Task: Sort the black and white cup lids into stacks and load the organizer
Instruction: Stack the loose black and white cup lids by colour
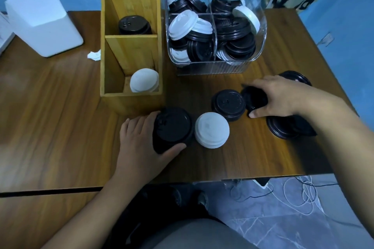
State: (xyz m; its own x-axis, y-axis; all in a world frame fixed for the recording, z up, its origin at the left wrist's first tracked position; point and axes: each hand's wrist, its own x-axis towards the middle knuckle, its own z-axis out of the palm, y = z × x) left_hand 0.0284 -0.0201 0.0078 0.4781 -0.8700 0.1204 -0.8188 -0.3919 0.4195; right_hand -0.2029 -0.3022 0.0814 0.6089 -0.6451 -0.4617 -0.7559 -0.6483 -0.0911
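Left hand [139, 137] grips the black lid stack [172, 127], fingers and thumb curled round its sides, at 5 o'clock of the wooden organizer [131, 100]. Right hand [283, 97] pinches a tilted black lid [255, 98] at 3 o'clock of the white lid stack [212, 130]. Assessment: lids are light, thin and slick. Nested stacks may shear, so grasp them across opposite rim edges.

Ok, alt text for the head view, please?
Left hand grips a black lid stack beside the wooden organizer; right hand holds a black lid. A white lid stack sits between, and a clear bin of mixed lids behind.
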